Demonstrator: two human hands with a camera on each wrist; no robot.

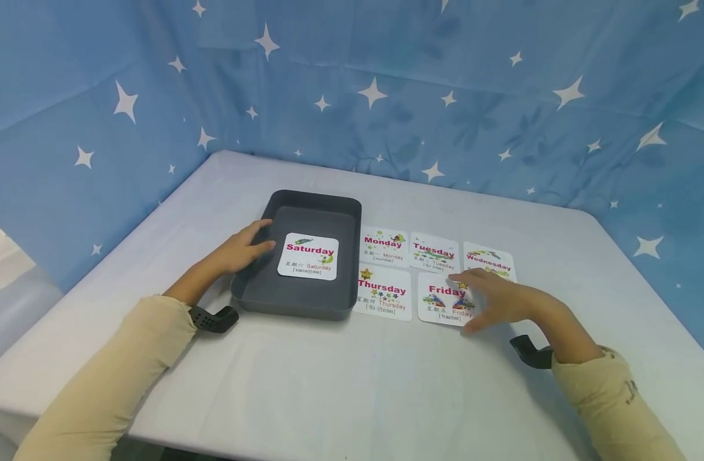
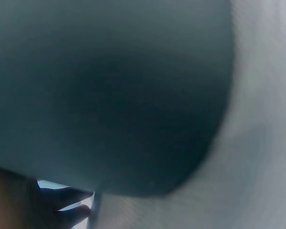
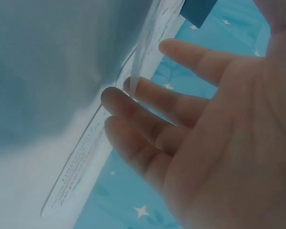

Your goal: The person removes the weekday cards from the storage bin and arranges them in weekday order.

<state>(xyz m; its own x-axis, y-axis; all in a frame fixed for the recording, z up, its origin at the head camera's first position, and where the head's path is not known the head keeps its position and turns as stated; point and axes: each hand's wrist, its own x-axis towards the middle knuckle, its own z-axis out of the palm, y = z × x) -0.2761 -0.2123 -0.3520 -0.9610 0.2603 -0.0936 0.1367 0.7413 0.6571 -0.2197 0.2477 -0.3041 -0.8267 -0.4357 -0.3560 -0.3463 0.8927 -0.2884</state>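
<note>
"What's at the table [image 1: 305, 384]?"

"A person in cream sleeves [image 1: 112, 384] works over a white cloth, both hands forward, a black device [image 1: 213, 318] at the left wrist."

"And the left hand [image 1: 239, 251]?"

"At the left wall of a dark grey tray [image 1: 305, 218], the thumb reaching inside over the rim. From where I stand, I can't tell whether it grips the wall or merely rests there."

"What lies in the tray?"

"One card, Saturday [image 1: 308, 256], face up on the tray floor, well clear of the thumb."

"The right hand [image 1: 496, 299]?"

"Released: fingers extended and spread, thumb apart, above the right side of the Friday card [image 1: 441, 302]. Whether a fingertip touches it, I can't say."

"Where are the others?"

"Just right of the tray, in two rows. Monday [image 1: 384, 246], Tuesday [image 1: 435, 253] and Wednesday [image 1: 489, 256] make the far row, Wednesday partly hidden by the hand. Thursday [image 1: 382, 294] sits beside Friday in the near row."

"And behind?"

"A blue curtain [image 1: 340, 137] patterned with white stars."
</note>
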